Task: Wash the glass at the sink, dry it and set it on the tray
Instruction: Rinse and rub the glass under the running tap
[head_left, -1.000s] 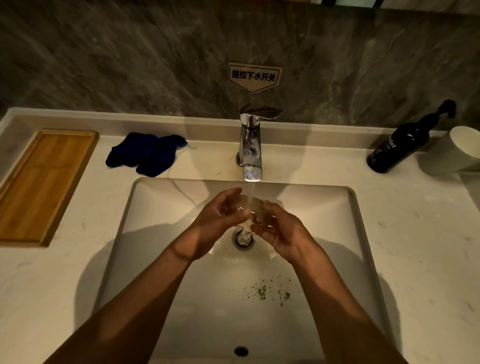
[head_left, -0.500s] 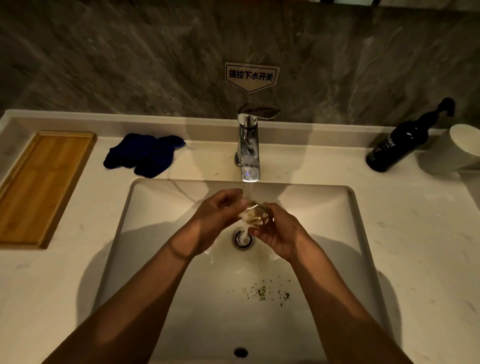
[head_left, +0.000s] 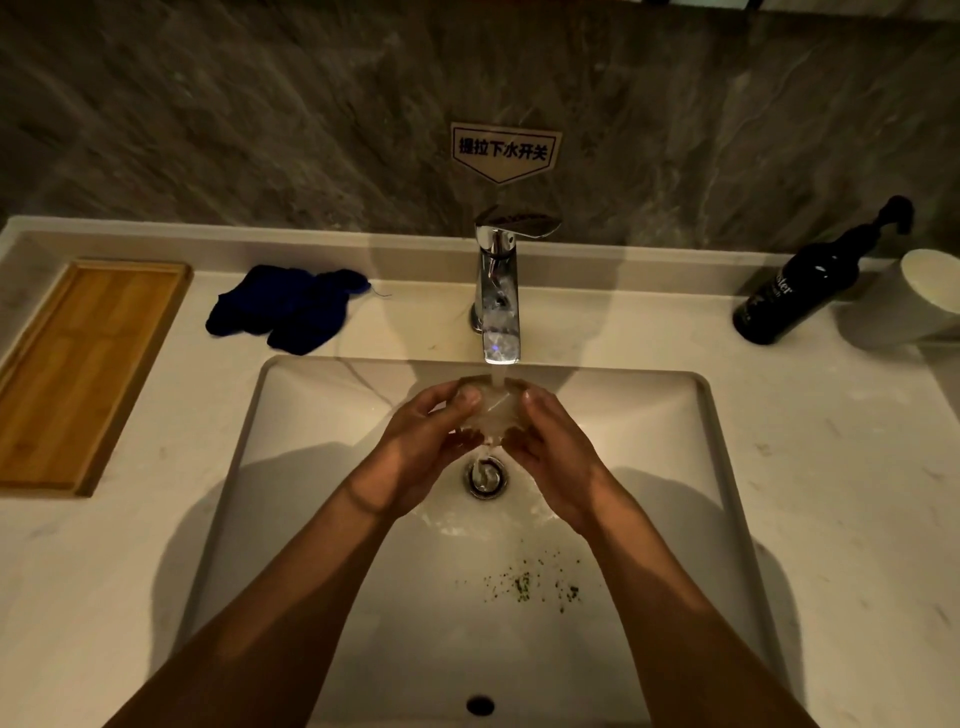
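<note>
A small clear glass (head_left: 493, 410) is held over the white sink (head_left: 322, 415), right under the running chrome tap (head_left: 497, 291). My left hand (head_left: 426, 447) grips its left side and my right hand (head_left: 550, 452) grips its right side, thumbs on top. Water runs over the glass and falls to the drain (head_left: 487, 475). The glass's lower part is hidden by my fingers. A wooden tray (head_left: 78, 374) lies on the counter far left, and a dark blue cloth (head_left: 291, 306) lies between the tray and the tap.
A black pump bottle (head_left: 810, 280) and a white cup (head_left: 919, 296) stand at the back right of the counter. Green specks (head_left: 530, 584) lie on the sink floor near me. A grey marble wall with a sign (head_left: 504, 150) rises behind the tap.
Both hands have lifted the glass up and a little away from me, straight into the water stream, and now hold it from both sides.
</note>
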